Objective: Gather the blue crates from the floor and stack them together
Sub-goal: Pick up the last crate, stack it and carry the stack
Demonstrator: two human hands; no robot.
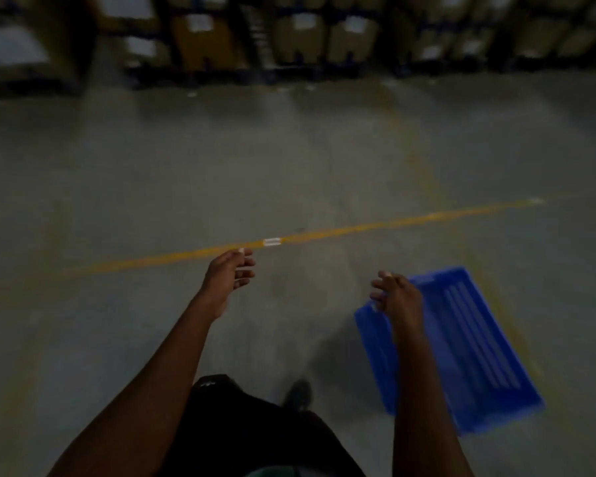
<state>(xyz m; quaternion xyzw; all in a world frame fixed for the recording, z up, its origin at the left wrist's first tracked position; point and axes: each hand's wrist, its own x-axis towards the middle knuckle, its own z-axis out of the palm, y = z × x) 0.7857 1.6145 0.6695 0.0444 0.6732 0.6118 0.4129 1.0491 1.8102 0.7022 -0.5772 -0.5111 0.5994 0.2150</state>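
A blue crate [461, 346] is seen lying on the floor [152, 166] near its lower right corner, set at a slant, with its ribbed surface turned upward; whether that surface is the base or the inside cannot be told through the blur; no other crate is in view. The right hand [398, 296] is held above the crate's near left end, its fingers [379, 287] loosely spread and closed on nothing; whether the crate is touched cannot be told. The left hand [229, 271] is held out over bare floor, just short of the yellow line [358, 230], its fingers [245, 270] relaxed, slightly curled, and empty.

The step in hand is judged to be the reach for this crate, with gathering hardly begun; a turn to the right and a stoop are likely called for next, so that opposite rims can be gripped by both hands.

Wide open floor is offered ahead and to the left; the far edge is closed by dark shelving [289, 39] loaded with boxes, well apart from the crate; a shoe [298, 395] is planted just beside the crate's near end, so care is advised there.
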